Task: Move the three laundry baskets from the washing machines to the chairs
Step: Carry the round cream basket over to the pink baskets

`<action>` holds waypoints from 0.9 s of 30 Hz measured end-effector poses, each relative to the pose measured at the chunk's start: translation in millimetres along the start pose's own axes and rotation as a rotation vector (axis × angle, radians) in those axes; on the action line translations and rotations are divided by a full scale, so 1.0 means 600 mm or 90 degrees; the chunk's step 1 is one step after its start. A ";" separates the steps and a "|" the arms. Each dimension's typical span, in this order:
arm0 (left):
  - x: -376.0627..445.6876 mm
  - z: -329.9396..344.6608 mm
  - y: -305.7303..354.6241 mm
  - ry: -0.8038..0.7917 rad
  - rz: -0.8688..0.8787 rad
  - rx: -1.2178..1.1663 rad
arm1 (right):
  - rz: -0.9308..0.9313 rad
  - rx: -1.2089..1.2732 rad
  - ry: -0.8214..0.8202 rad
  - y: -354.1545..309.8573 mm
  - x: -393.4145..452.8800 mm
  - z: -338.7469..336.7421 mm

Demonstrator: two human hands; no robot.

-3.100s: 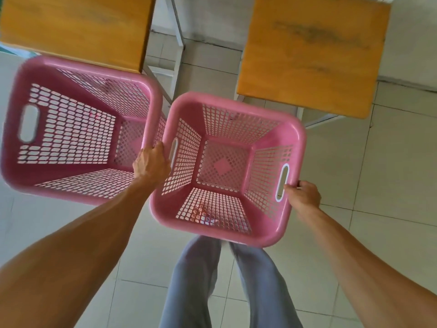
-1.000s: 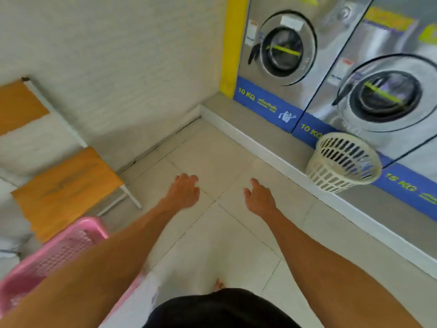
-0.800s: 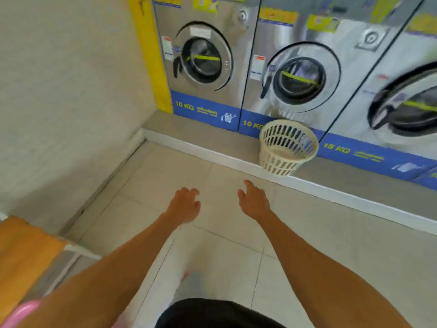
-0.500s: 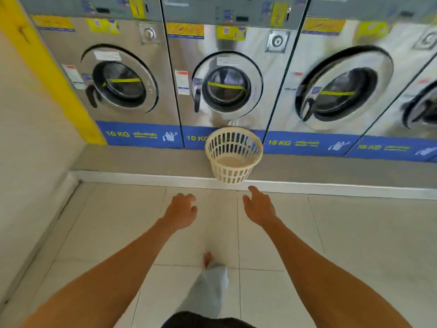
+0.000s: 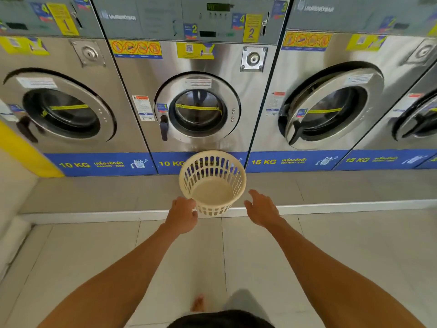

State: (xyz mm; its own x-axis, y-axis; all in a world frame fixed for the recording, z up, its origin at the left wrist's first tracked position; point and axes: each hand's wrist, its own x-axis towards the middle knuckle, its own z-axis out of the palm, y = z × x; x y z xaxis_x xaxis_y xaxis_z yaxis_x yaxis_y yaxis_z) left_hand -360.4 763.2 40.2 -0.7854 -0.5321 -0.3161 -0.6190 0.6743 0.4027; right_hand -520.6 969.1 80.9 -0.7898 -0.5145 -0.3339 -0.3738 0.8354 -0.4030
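A round cream laundry basket (image 5: 212, 182) with slatted sides stands empty on the grey step in front of the middle washing machine (image 5: 198, 110). My left hand (image 5: 182, 217) is at the basket's lower left side, fingers loosely curled, at or just short of the wall; contact is unclear. My right hand (image 5: 261, 209) hovers a short way off the basket's right side with fingers spread. Neither hand holds anything. The pink baskets and the chairs are out of view.
A row of steel front-loading washers fills the wall, doors shut, with a blue strip (image 5: 99, 163) along their base. A raised grey step with a white edge (image 5: 94, 215) runs before them. A yellow post (image 5: 21, 150) stands at the left. Tiled floor lies under me.
I have turned away from the chairs and pink baskets and walked up to the washers. Both hands have come forward to either side of the cream basket.
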 end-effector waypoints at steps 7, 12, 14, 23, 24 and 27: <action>0.148 0.015 0.005 -0.010 -0.089 -0.003 | -0.014 -0.044 -0.100 0.038 0.190 0.019; 0.230 0.016 0.018 -0.051 -0.183 -0.053 | -0.082 -0.097 -0.201 0.046 0.337 0.033; 0.257 0.021 0.023 -0.089 -0.226 -0.075 | -0.090 -0.109 -0.248 0.050 0.379 0.029; 0.345 0.054 0.018 -0.166 -0.372 -0.162 | -0.096 -0.197 -0.354 0.069 0.541 0.050; 0.353 0.061 0.012 -0.176 -0.368 -0.163 | -0.097 -0.200 -0.358 0.068 0.555 0.056; 0.384 0.090 -0.005 -0.175 -0.374 -0.164 | -0.111 -0.206 -0.369 0.066 0.593 0.088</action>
State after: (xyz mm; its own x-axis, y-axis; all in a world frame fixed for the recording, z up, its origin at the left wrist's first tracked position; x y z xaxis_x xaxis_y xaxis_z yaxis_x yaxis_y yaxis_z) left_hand -539.5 666.4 -80.2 -0.3126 -0.6000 -0.7364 -0.9484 0.1533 0.2777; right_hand -790.6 809.1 -98.9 -0.3500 -0.5921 -0.7259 -0.6697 0.7000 -0.2480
